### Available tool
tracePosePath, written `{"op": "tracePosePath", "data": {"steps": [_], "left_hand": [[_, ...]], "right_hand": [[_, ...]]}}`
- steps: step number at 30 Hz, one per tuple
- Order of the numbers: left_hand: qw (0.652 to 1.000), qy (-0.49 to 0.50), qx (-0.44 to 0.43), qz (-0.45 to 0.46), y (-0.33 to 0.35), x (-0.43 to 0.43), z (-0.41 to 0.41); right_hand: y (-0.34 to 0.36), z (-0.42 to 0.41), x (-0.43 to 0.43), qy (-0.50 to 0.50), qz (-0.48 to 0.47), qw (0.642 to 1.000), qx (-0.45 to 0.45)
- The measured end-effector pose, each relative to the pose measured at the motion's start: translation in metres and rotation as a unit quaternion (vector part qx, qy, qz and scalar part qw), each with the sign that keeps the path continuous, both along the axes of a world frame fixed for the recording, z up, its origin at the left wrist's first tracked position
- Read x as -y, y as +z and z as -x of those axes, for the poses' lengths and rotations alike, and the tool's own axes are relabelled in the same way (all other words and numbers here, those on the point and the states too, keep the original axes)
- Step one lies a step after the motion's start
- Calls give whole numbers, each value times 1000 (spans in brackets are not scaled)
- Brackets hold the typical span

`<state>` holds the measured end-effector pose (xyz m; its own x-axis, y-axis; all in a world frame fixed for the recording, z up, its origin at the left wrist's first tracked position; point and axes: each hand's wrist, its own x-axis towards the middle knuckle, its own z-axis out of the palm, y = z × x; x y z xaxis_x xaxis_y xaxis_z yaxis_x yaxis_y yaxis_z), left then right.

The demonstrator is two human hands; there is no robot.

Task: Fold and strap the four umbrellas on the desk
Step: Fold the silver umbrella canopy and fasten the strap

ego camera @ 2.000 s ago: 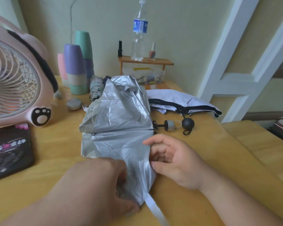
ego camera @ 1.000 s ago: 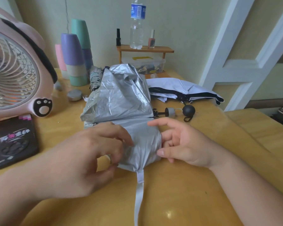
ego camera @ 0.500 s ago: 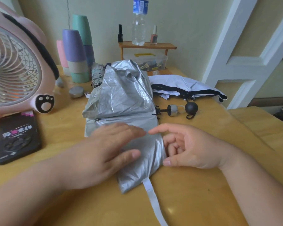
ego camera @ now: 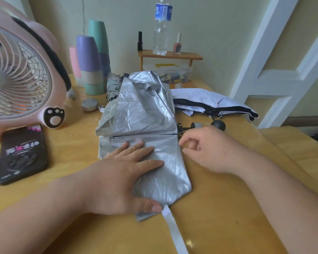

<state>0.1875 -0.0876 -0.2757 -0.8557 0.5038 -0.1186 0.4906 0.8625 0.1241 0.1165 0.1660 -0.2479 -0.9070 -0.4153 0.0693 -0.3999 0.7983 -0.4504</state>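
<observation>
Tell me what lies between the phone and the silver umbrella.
Only bare desk: the head view shows nothing between the phone and the silver umbrella.

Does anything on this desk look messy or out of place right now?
The silver umbrella bulges up crumpled at its far half, its strap trails loose over the desk, and the white umbrella behind it lies unstrapped and sprawled.

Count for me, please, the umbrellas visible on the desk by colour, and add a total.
Silver umbrella: 1
White umbrella with black trim: 1
Grey patterned umbrella: 1
Total: 3 plainly visible; a fourth cannot be made out.
</observation>
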Motion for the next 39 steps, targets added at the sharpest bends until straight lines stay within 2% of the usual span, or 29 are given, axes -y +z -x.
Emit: {"op": "tracePosePath", "data": {"steps": [2,4,8,14,20,25,30,33,35,37,39], "left_hand": [[1000,-9,6,-4,3,-2,-3],[1000,-19,14,-17,6,-2,-5],[998,-28,39,-36,6,-2,-5],[997,-75,23,17,0,-3,2],[989,-134,-16,-66,-1,-8,2],[992,-110,64,19,1,-24,-6],[990,-130,51,22,-1,-31,-12],[989,-140,-11,-54,0,-26,-13],[977,-119,-103,-147,6,-19,-9],[940,-38,-231,-250,14,-6,-2],[893,73,-323,-305,16,10,10]], "right_hand": [[6,21,8,2,-100,993,-65],[3,39,13,17,-145,983,-107],[-14,50,12,28,-90,987,-133],[-25,55,8,29,-87,980,-179],[-24,49,15,-2,-136,974,-182],[-21,39,18,-24,-134,976,-172],[-19,29,21,-27,-134,979,-155],[-19,27,21,-36,-105,977,-182],[-23,28,21,-42,-25,978,-205],[-26,29,26,-57,103,971,-208],[-26,31,32,-92,210,959,-165]]}}
